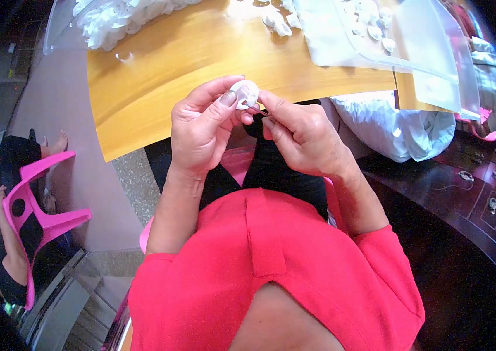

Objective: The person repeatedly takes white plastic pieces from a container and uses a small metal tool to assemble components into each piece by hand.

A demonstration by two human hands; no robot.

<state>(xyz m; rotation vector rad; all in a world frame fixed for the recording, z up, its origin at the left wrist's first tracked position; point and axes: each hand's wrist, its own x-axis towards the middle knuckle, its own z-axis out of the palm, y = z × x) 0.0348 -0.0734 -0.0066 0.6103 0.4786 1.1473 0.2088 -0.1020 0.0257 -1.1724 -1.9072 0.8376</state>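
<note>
Between the thumb and fingers of my left hand point(204, 120) is a small round white plastic piece point(248, 92), its flat face turned up. My right hand point(306, 133) pinches a thin dark metal piece point(257, 110), perhaps a pin or tool tip, whose end meets the lower edge of the white piece. The rest of that thin piece is hidden by my right fingers. Both hands are close together, just off the near edge of the wooden table point(201, 64).
A clear bin point(64, 26) of white plastic pieces stands at the far left. Loose white pieces point(280, 23) lie at the far middle, beside a translucent tray point(330, 50) at right. A white bag point(391, 123) sits below the table. Someone sits on a pink chair point(49, 219) at left.
</note>
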